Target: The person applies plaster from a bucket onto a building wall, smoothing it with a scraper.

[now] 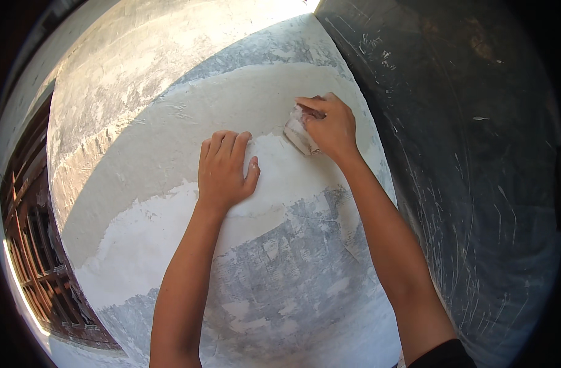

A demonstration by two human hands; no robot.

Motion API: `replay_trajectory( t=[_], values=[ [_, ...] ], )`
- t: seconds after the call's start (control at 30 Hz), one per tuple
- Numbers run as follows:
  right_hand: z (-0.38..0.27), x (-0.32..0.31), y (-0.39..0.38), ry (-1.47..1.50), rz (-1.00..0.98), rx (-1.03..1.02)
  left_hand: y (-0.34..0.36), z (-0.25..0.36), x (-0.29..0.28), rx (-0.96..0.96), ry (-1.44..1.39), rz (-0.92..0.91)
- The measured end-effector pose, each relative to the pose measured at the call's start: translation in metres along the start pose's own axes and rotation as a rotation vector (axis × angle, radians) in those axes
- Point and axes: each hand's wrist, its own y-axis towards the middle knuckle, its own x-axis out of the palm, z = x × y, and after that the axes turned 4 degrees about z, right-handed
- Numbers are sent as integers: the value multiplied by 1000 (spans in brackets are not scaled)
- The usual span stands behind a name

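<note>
Now in the right grip [337, 126]: a putty-caked scraper [302, 140], clamped between the thumb and the fingers, the index finger stretched across its upper part.
Scraper body: brown where it shows between the fingers, whitish and crusted below; broad and flat-sided, with a straight lower edge tilted toward the wall [244, 95]. Fingers hide the rest.
Left grip [225, 172]: fingers apart from the thumb and slightly bent, nothing held, spread against the wall to the left of the scraper and a little lower.
White putty coat [265, 175]: between and below both grips, chalky and bright, its borders ragged, reaching far to the lower left.
Beige-grey band [152, 144]: above and left of the grips, smoother and duller, arching across.
Rough grey patch [280, 264]: below the grips, between the forearms, mottled with pale flakes and scrape marks.
Sunlit plaster [124, 73]: well up and left of the left grip, coarse and pitted.
Dark sheet [477, 159]: right of the right grip, streaked with thin pale lines; its material cannot be told.
Slatted frame [38, 257]: far left of the left grip, reddish-brown, barred.
Sleeve [443, 356]: black, below the right grip near the elbow.
</note>
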Motion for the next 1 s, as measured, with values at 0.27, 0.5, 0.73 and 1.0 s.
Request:
replay_trajectory(
  t=[0.27,0.5,0.73,1.0],
  values=[
    [1,1,1,53,-6,-9,0,0,0,10,17,-1],
    [7,-7,3,-3,59,101,0,2,1,16,-9,-10],
    [7,-13,12,-45,142,189,1,2,2,18,-5,5],
    [3,-10,10,-252,155,250,1,2,2,12,-5,20]
  ],
)
